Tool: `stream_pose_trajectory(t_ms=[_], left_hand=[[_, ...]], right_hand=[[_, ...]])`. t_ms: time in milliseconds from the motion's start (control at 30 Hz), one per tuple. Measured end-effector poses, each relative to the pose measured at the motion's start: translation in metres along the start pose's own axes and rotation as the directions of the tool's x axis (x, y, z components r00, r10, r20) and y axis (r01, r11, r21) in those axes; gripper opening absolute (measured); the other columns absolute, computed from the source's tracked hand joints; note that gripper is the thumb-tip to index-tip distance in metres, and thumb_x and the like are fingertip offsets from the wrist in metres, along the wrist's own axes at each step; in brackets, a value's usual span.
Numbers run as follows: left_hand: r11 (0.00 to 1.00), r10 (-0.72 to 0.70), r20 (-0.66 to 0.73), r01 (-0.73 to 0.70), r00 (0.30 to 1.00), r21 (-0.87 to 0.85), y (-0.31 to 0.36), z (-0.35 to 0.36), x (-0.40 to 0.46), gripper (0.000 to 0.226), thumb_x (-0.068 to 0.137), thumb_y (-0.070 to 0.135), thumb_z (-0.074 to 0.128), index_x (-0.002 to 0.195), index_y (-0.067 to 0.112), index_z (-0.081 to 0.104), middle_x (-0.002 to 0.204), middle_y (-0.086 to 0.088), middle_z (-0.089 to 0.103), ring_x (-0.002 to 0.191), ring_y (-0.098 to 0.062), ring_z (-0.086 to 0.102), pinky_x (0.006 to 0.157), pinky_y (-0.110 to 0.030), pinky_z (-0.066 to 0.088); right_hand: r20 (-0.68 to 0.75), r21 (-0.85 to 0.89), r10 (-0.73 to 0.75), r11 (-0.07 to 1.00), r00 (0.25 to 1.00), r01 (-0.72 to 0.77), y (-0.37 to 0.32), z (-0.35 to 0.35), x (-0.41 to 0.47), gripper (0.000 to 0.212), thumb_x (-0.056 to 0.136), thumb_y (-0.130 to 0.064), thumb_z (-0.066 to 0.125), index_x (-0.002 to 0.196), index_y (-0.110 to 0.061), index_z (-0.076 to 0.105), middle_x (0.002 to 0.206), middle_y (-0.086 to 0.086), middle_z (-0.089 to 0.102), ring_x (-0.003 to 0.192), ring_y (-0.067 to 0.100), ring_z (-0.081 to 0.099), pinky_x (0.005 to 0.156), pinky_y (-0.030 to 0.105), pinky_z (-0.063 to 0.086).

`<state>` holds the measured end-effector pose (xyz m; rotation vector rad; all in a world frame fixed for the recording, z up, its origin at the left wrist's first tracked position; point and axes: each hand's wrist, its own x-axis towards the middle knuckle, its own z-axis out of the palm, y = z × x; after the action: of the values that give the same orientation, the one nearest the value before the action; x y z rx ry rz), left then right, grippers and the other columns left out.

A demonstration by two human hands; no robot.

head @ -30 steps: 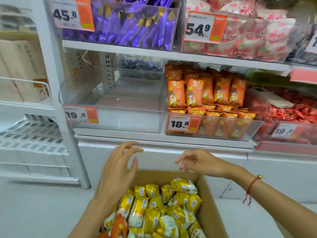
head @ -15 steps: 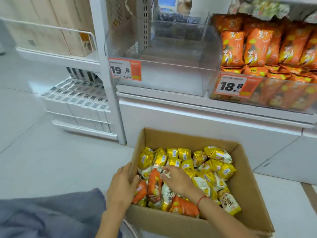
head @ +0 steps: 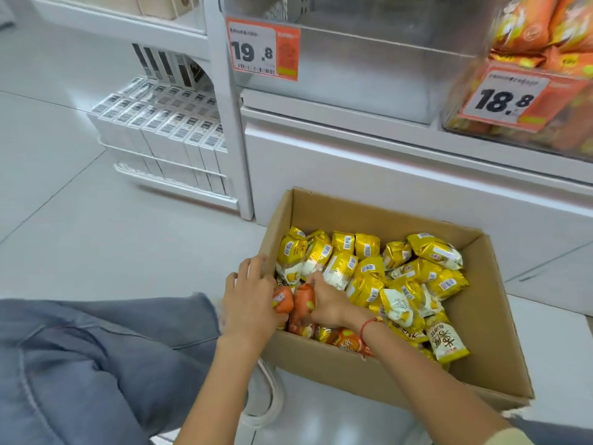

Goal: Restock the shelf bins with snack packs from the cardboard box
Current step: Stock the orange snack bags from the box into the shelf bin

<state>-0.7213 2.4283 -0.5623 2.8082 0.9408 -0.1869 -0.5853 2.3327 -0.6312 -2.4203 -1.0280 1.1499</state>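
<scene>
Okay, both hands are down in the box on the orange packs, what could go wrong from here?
1. The left hand and right hand gather several orange packs at once; a loose grip could drop some on the lift.
2. Yellow packs lie heaped against them, so some may get dragged out too.
3. The left hand reaches over the cardboard box wall, so lifting may tug or tilt the box.

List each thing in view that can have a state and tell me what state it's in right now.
cardboard box: open, on the floor, filled with packs.
yellow snack packs: heaped loose in the box.
orange snack packs: in the box's near left corner, gripped by both hands.
left hand: curled on an orange pack.
right hand: curled on an orange pack.
19.8 bin: looks empty.
18.8 bin: holds orange packs.
</scene>
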Motion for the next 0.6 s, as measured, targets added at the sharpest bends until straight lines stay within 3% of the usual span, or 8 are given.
stream_pose_trajectory(t_ms=[133, 233, 267, 333, 367, 433, 533, 600], left_hand=[[0.999, -0.044, -0.075, 0.042, 0.996, -0.025, 0.003, -0.004, 0.001, 0.058, 0.085, 0.06, 0.056, 0.131, 0.026, 0.055, 0.154, 0.003, 0.023, 0.142, -0.021, 0.014, 0.11, -0.035, 0.019], [0.907, -0.159, -0.2, 0.063, 0.967, -0.415, 0.008, -0.018, 0.007, 0.05, 0.083, 0.055, 0.062, 0.124, 0.028, 0.058, 0.14, 0.003, 0.043, 0.135, -0.023, 0.03, 0.103, -0.035, 0.03], [0.783, -0.199, -0.164, 0.056, 0.966, -0.619, 0.012, -0.029, 0.009, 0.039, 0.084, 0.051, 0.063, 0.117, 0.029, 0.06, 0.127, 0.008, 0.052, 0.129, -0.021, 0.04, 0.096, -0.03, 0.037], [0.297, -0.161, 0.026, 0.074, 0.987, -0.952, 0.024, -0.048, 0.013, 0.02, 0.088, 0.041, 0.061, 0.106, 0.032, 0.057, 0.108, 0.016, 0.063, 0.111, -0.012, 0.059, 0.08, -0.017, 0.047], [0.085, -0.086, 0.085, 0.092, 0.993, -0.992, 0.032, -0.058, 0.016, 0.021, 0.089, 0.039, 0.059, 0.109, 0.034, 0.057, 0.107, 0.013, 0.066, 0.104, -0.008, 0.064, 0.075, -0.015, 0.049], [-0.152, 0.042, 0.125, 0.13, 0.991, -0.98, 0.045, -0.071, 0.019, 0.034, 0.086, 0.04, 0.06, 0.119, 0.034, 0.053, 0.113, 0.006, 0.068, 0.101, -0.01, 0.068, 0.077, -0.021, 0.053], [-0.358, 0.131, 0.127, 0.166, 0.983, -0.919, 0.059, -0.079, 0.026, 0.043, 0.078, 0.031, 0.067, 0.119, 0.024, 0.057, 0.111, -0.004, 0.072, 0.102, -0.022, 0.069, 0.087, -0.036, 0.051], [-0.305, 0.2, 0.108, 0.166, 0.974, -0.938, 0.08, -0.092, 0.042, 0.036, 0.077, 0.02, 0.069, 0.111, 0.017, 0.059, 0.108, -0.007, 0.072, 0.098, -0.022, 0.068, 0.088, -0.036, 0.051]], right_hand=[[-0.142, 0.268, 0.034, 0.963, 0.989, 0.006, 0.005, -0.014, -0.008, 0.096, 0.061, -0.03, 0.088, 0.14, -0.016, 0.035, 0.129, 0.002, 0.052, 0.12, 0.022, 0.051, 0.096, 0.036, 0.046], [-0.259, 0.659, 0.173, 0.751, 0.95, 0.043, 0.002, -0.052, -0.029, 0.095, 0.065, -0.018, 0.087, 0.144, -0.011, 0.034, 0.131, 0.003, 0.05, 0.12, 0.02, 0.051, 0.083, 0.027, 0.047], [-0.261, 0.751, 0.195, 0.657, 0.945, 0.072, 0.002, -0.067, -0.037, 0.097, 0.066, -0.013, 0.086, 0.145, -0.011, 0.031, 0.13, 0.001, 0.051, 0.119, 0.019, 0.053, 0.085, 0.028, 0.047], [-0.242, 0.862, 0.164, 0.489, 0.956, 0.134, 0.004, -0.099, -0.055, 0.098, 0.062, -0.008, 0.086, 0.143, -0.014, 0.032, 0.128, 0.0, 0.053, 0.111, 0.018, 0.058, 0.088, 0.032, 0.051], [-0.226, 0.886, 0.141, 0.441, 0.964, 0.143, 0.003, -0.115, -0.062, 0.1, 0.058, -0.008, 0.087, 0.143, -0.014, 0.033, 0.13, 0.003, 0.055, 0.109, 0.018, 0.06, 0.086, 0.032, 0.052], [-0.23, 0.895, 0.085, 0.409, 0.969, 0.177, 0.0, -0.145, -0.079, 0.098, 0.054, -0.01, 0.087, 0.139, -0.017, 0.039, 0.123, 0.007, 0.063, 0.105, 0.02, 0.064, 0.084, 0.033, 0.053], [-0.309, 0.839, 0.071, 0.49, 0.948, 0.236, -0.007, -0.179, -0.105, 0.073, 0.067, 0.002, 0.08, 0.128, -0.02, 0.046, 0.097, 0.011, 0.071, 0.086, 0.023, 0.068, 0.08, 0.037, 0.054], [-0.371, 0.798, 0.1, 0.543, 0.923, 0.261, -0.01, -0.193, -0.119, 0.073, 0.065, 0.0, 0.083, 0.124, -0.024, 0.048, 0.098, 0.014, 0.072, 0.085, 0.027, 0.069, 0.078, 0.041, 0.055]])
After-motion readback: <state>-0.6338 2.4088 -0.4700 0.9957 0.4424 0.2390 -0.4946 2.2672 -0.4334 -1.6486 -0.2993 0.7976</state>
